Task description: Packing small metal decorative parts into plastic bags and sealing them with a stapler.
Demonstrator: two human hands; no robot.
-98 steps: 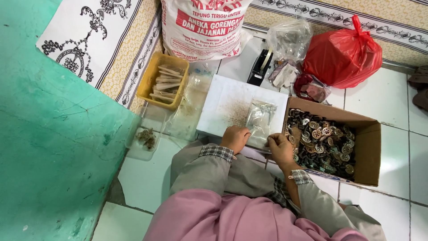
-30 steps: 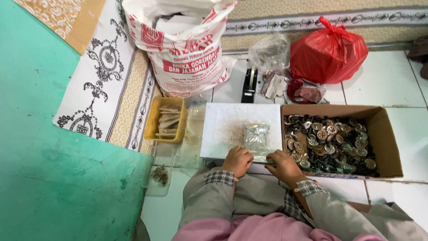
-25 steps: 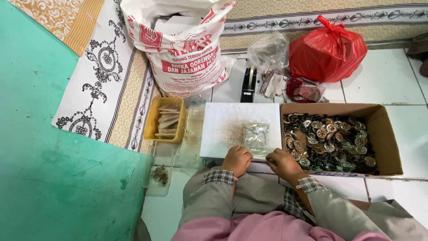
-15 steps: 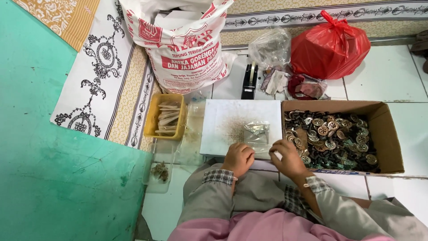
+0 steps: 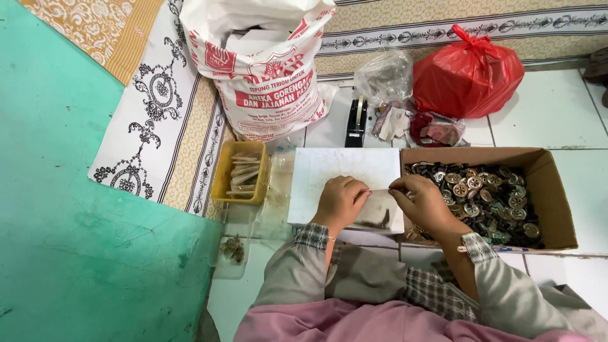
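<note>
While both hands meet over the white board, a small clear plastic bag is stretched between them: the left hand pinches its left upper corner with curled fingers, and the right hand pinches the opposite corner in the same closed grip. The bag hangs just above the board's near right corner, and a few small dark pieces show at its bottom. Touching the board's right edge is an open cardboard box heaped with round metal buttons, brassy and dark; the right hand lies against its near left corner.

Judging by how the bag is held taut at its mouth, the step in hand looks like closing or folding the filled bag's top. The next move would call for keeping the top edge level so nothing spills, and for one hand to let go while the other keeps its pinch; a black tape dispenser stands just beyond the board, well within reach.

To the left of the board sits a yellow tray with pale strips lying in it. Farther back on the tiled floor stand a large white printed sack, a crumpled clear bag and a knotted red plastic bag.
</note>
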